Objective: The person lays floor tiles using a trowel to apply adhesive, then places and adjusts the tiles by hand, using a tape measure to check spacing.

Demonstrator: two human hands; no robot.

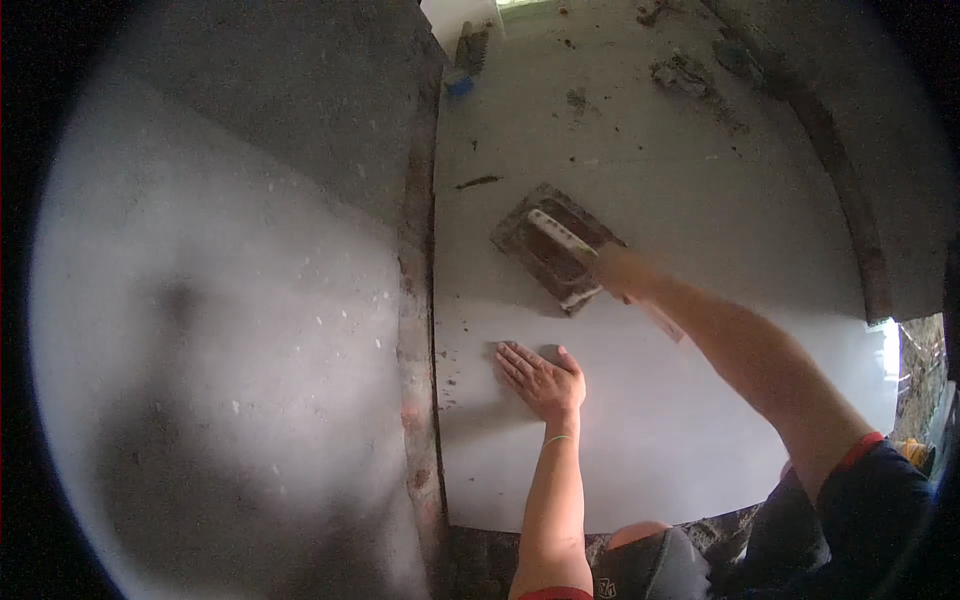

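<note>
My left hand (541, 382) lies palm down on a smooth grey-white board (660, 430), its thumb spread from the fingers and nothing in it. Farther off, a rectangular plastering float (545, 252) with a pale handle and a mortar-stained brown back rests tilted on the board. My right hand (618, 272) is at the lower right end of the float's handle. Motion smears its fingers, so I cannot make out their grip. Beneath that wrist a thin pinkish strip (667, 323) juts out, too blurred to name.
A rough brownish edge (420, 330) runs along the board's left side, beside a grey panel (250, 330) with pale flecks. Dried mortar lumps (690, 75) and a dark sliver (477, 182) lie toward the far end. A dirty brush-like tool with a blue part (460, 84) stands at the far left.
</note>
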